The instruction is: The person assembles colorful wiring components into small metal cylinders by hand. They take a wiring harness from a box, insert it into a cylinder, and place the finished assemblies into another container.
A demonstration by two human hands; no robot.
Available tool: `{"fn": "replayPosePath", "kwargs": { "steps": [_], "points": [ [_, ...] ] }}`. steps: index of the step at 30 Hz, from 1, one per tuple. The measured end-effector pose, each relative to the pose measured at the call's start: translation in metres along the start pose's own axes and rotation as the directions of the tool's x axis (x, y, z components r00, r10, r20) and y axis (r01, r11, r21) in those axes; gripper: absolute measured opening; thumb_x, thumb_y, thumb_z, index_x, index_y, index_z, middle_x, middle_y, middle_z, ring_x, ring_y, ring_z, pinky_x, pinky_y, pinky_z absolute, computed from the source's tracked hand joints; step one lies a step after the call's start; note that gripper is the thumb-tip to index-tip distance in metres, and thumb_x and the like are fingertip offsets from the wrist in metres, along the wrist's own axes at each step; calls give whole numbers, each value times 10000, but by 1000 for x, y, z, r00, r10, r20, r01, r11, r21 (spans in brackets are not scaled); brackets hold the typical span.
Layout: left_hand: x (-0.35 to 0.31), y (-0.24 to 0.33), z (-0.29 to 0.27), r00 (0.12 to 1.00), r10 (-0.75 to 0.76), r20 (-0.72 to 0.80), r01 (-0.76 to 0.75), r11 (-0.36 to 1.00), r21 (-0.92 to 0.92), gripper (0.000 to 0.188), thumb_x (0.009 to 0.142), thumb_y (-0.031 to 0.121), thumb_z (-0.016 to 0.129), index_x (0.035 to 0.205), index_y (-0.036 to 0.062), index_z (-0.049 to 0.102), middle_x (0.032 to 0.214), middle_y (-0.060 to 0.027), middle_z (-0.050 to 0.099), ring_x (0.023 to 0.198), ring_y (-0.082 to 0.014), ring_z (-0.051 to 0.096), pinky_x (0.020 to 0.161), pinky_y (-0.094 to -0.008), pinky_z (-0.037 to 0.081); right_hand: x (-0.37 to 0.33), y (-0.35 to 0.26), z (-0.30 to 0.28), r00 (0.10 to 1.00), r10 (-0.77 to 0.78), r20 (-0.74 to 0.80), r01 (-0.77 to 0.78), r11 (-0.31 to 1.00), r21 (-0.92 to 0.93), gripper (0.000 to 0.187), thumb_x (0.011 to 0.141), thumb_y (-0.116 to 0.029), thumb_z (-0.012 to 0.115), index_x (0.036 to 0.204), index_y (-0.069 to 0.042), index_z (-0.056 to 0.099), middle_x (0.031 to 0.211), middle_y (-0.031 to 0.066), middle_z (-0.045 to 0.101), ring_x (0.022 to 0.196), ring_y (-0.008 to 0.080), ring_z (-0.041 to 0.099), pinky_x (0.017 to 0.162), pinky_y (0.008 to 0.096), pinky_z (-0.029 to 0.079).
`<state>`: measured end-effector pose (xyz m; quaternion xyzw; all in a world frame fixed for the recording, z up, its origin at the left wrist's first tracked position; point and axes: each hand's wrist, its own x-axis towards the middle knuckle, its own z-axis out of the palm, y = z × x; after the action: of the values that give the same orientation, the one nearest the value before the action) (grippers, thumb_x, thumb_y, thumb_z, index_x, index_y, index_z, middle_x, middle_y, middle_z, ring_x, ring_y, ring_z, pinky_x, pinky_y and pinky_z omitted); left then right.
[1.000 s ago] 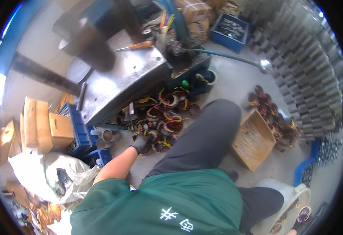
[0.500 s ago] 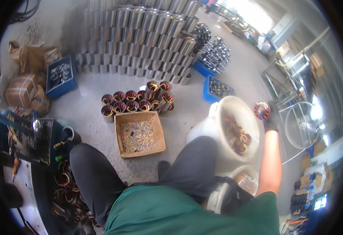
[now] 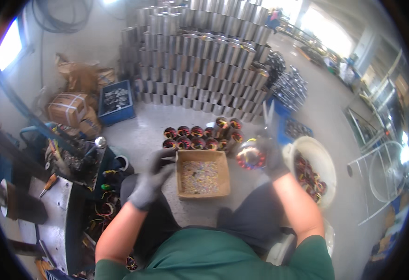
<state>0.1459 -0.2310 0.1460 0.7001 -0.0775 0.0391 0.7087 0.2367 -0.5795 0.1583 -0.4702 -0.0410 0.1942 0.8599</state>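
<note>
My right hand (image 3: 272,156), in a dark glove, grips a motor stator (image 3: 250,157) with red windings and coloured leads, to the right of the cardboard box. Two slim blades, looking like spread scissors (image 3: 269,113), rise from the same hand; how they are held is blurred. My left hand (image 3: 154,179), in a grey glove, is off the box's left side with its fingers stretched out and nothing in them. The cardboard box (image 3: 226,179) between my knees holds small coloured clippings. Just beyond it stand rows of metal cylinders (image 3: 197,143) with wound stators inside.
A white tub (image 3: 327,161) with more stators stands at my right. Behind rises a tall stack of metal tubes (image 3: 190,74). Blue crates (image 3: 129,111) hold metal parts. A metal bench (image 3: 57,210) with a screwdriver (image 3: 49,185) is at my left.
My right hand has brought the stator from beyond the white tub leftward to beside the box. My left hand has come into view, and the blades now show. The view has shifted too.
</note>
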Motion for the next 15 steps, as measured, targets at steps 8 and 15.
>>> {"fn": "replayPosePath", "kwargs": {
  "steps": [8, 15],
  "points": [
    [52, -117, 75, 945, -235, 227, 295, 913, -282, 408, 885, 177, 650, 1238, 6, 538, 1101, -79, 624, 968, -156, 600, 823, -285, 512, 47, 102, 3, 996, -27, -81, 15, 990, -140, 303, 856, -145, 659, 1114, -83, 513, 992, 107, 623, 878, 246, 670, 765, 372, 580],
    [61, -164, 69, 848, -512, 137, 514, 731, -449, 403, 870, 216, 649, 1237, 91, 539, 1019, -52, 651, 816, -157, 654, 693, -330, 565, 43, 122, 29, 986, -20, -166, -69, 857, -510, 438, 796, -131, 754, 1122, -63, 470, 929, 54, 585, 793, 140, 610, 640, 297, 564]
  ]
}}
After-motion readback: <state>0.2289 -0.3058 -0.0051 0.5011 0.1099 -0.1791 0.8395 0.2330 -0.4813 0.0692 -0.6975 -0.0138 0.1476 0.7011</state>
